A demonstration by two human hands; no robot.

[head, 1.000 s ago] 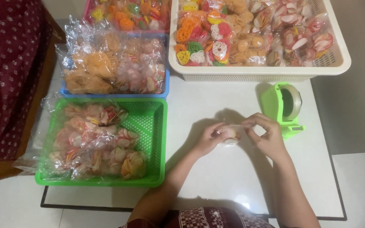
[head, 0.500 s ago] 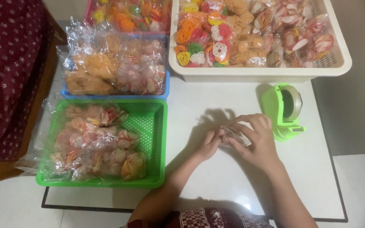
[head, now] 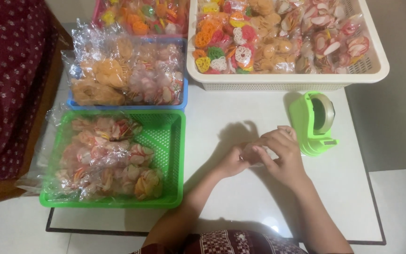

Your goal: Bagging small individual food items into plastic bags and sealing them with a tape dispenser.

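Clear small packet (head: 255, 155) pinched between both hands, mid-table, left of green tape dispenser (head: 316, 123) | left hand (head: 233, 161) and right hand (head: 283, 153) fingers curled shut on it | judgement: keep folded edge tight and flat, dispenser near right.

Both hands (head: 259, 157) have drawn nearer, folded over the small packet (head: 252, 155).

A: both forearms reach forward, converging mid-frame
B: hands?
A: left hand (head: 233, 161) curled, fingertips pinched toward the right. right hand (head: 280, 153) arched over, fingers bent down, thumb tucked in. the two hands touching at the fingertips
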